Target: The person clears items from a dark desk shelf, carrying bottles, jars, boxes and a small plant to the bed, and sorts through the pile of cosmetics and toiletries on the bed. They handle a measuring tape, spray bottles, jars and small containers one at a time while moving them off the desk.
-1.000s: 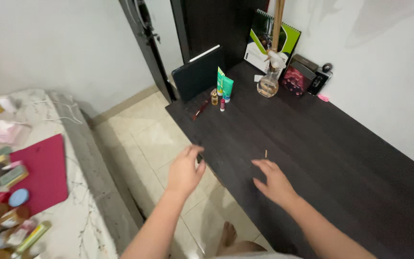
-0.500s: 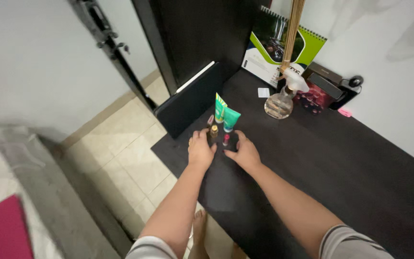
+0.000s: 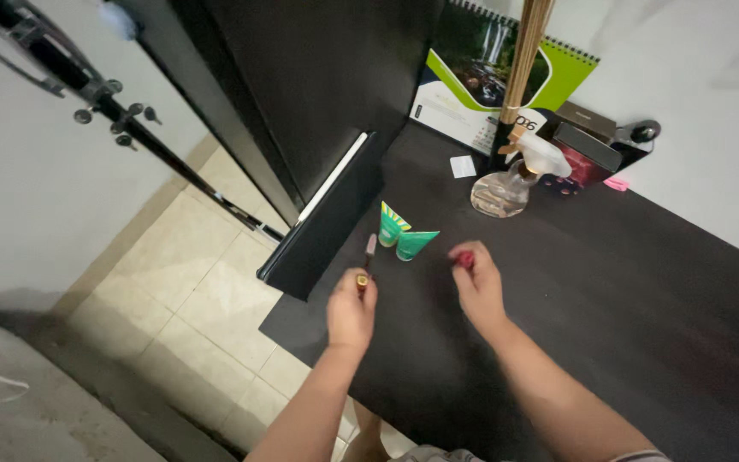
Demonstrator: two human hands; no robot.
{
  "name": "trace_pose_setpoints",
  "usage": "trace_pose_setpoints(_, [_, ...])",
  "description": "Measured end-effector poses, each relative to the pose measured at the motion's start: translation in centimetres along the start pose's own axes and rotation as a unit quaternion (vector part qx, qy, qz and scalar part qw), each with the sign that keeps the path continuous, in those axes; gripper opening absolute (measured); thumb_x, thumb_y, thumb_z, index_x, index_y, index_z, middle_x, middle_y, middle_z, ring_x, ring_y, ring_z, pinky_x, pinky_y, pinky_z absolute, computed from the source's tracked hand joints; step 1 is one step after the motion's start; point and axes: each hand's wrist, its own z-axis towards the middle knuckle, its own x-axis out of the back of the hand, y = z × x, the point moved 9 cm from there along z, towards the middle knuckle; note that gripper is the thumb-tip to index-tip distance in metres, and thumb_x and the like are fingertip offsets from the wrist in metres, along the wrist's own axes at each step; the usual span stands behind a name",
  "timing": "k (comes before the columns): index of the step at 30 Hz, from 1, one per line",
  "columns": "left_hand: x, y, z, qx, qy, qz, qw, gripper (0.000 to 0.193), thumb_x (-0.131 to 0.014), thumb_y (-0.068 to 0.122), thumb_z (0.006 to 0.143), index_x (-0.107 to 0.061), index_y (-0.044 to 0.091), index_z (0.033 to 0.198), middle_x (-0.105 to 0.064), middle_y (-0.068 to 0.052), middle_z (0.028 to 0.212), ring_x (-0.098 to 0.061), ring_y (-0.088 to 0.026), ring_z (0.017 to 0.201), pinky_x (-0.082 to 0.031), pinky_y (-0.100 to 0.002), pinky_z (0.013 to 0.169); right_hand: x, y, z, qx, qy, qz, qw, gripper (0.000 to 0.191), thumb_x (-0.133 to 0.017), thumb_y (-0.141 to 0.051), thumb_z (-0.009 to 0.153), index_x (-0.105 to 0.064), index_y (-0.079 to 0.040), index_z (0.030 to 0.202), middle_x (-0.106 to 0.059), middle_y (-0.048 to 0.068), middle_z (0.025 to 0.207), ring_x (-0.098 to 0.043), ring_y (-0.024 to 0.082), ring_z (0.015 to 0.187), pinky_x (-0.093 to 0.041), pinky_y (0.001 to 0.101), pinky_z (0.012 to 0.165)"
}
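Since half a second ago both hands pulled back from the tubes. Big dark desk (image 3: 643,325), tiled floor left. Green calendar (image 3: 489,81) at the back wall, clear spray bottle (image 3: 506,184) beside it, two green tubes (image 3: 404,235) mid-desk. Left hand (image 3: 351,312) pinches a small gold-capped bottle (image 3: 361,281); right hand (image 3: 476,287) grips a small red thing (image 3: 465,257).

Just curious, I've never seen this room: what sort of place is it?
Probably a bedroom or home dressing corner. A dark desk holds green cosmetic tubes, a clear spray bottle and a calendar, over a tiled floor.
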Motion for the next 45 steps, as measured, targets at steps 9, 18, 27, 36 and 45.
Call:
trace_pose_setpoints(9, [-0.6, 0.4, 3.8, -0.001, -0.092, 0.239, 0.967, 0.030, -0.080, 0.030, 0.079, -0.068, 0.008, 0.096, -0.063, -0.013, 0.117, -0.068, -0.036, 0.100, -0.056, -0.048, 0.079, -4.3, -1.6, 4.2, 0.003, -0.045, -0.016, 0.999, 0.036, -0.088, -0.005, 0.071, -0.073, -0.004, 0.104, -0.060, 0.009, 0.115, -0.063, 0.019, 0.107, -0.051, 0.0313, 0.090])
trace_pose_setpoints(18, [4.4, 3.4, 2.3, -0.058, 0.011, -0.013, 0.998, 0.017, -0.075, 0.020, 0.088, -0.067, 0.006, 0.093, -0.069, -0.014, 0.077, -0.071, -0.034, 0.072, -0.054, -0.043, 0.066, -3.7, -5.9, 2.8, 0.055, -0.055, 0.031, 0.996, 0.031, -0.086, -0.006, 0.074, -0.075, 0.000, 0.102, -0.059, 0.015, 0.136, -0.061, 0.027, 0.122, -0.051, 0.0349, 0.100])
trace_pose_setpoints(27, [5.4, 7.4, 2.7, -0.053, 0.014, -0.201, 0.978, 0.014, -0.073, 0.010, 0.091, -0.061, 0.002, 0.092, -0.063, -0.002, 0.073, -0.058, -0.004, 0.066, -0.050, -0.025, 0.061, -5.9, -6.7, 5.4, -0.013, 0.032, -0.050, 0.998, 0.031, -0.084, -0.007, 0.078, -0.077, -0.003, 0.107, -0.075, 0.009, 0.119, -0.072, 0.016, 0.097, -0.057, 0.0293, 0.084])
trace_pose_setpoints(36, [-0.1, 14.0, -0.5, -0.094, -0.171, -0.180, 0.964, 0.018, -0.073, 0.015, 0.092, -0.060, 0.003, 0.098, -0.065, -0.003, 0.073, -0.063, -0.009, 0.064, -0.052, -0.026, 0.062, 8.6, -9.2, -4.2, -0.098, 0.105, -0.046, 0.989, 0.034, -0.084, -0.005, 0.078, -0.075, -0.002, 0.111, -0.075, 0.006, 0.111, -0.072, 0.010, 0.092, -0.058, 0.0247, 0.082])
trace_pose_setpoints(45, [-13.3, 24.1, -17.2, -0.078, -0.491, -0.221, 0.839, 0.013, -0.071, 0.010, 0.092, -0.063, 0.003, 0.100, -0.064, -0.001, 0.076, -0.062, -0.009, 0.063, -0.051, -0.029, 0.058, 28.6, -16.4, -27.4, -0.194, 0.345, -0.033, 0.918, 0.032, -0.082, -0.002, 0.081, -0.075, 0.001, 0.111, -0.073, 0.005, 0.114, -0.068, 0.007, 0.089, -0.057, 0.0239, 0.077])
